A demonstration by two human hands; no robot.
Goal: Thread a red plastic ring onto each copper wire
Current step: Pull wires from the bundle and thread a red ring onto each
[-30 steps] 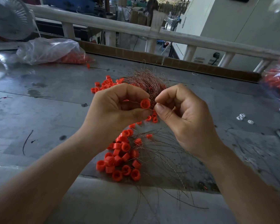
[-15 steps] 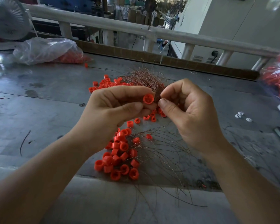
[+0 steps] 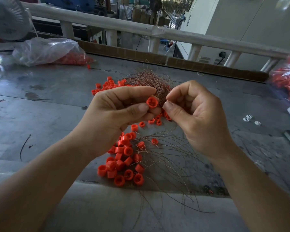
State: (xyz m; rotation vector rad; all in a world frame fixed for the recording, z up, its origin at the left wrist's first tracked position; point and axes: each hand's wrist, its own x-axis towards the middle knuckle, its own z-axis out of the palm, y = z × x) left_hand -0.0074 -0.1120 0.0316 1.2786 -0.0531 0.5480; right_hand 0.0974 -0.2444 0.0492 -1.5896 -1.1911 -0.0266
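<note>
Since 1 second ago the left hand (image 3: pixel 117 111) and the right hand (image 3: pixel 196 118) are sitting slightly higher against the tangle behind them. The red ring (image 3: pixel 151 102) is showing its cross-shaped face more squarely to the camera. Nearest, loose copper wires (image 3: pixel 171 158) are fanning across the grey table (image 3: pixel 40 101) and trailing past its near edge. A heap of red rings (image 3: pixel 122 163) is lying just left of them, several touching the strands. Above that heap the left hand is pinching the red ring between thumb and forefinger, the other fingers curling underneath. Just right of the ring, the right hand is pressing thumb and forefinger tip to tip, the remaining 3 fingers folding toward the palm. Whether a strand is lying between those tips is too fine to tell. Directly behind both hands a copper wire bundle (image 3: pixel 149 79) is resting on the table, with scattered rings (image 3: pixel 105 84) spreading to its left. Off to the right, 3 small white pieces (image 3: pixel 248 118) are lying well apart from the work. At the far left a clear plastic bag (image 3: pixel 45 49) is holding more red rings. A second bag (image 3: pixel 288 81) is showing at the right edge. A fan (image 3: pixel 7 17) is standing in the far left corner, and a white railing (image 3: pixel 107 22) is running along the far side.
</note>
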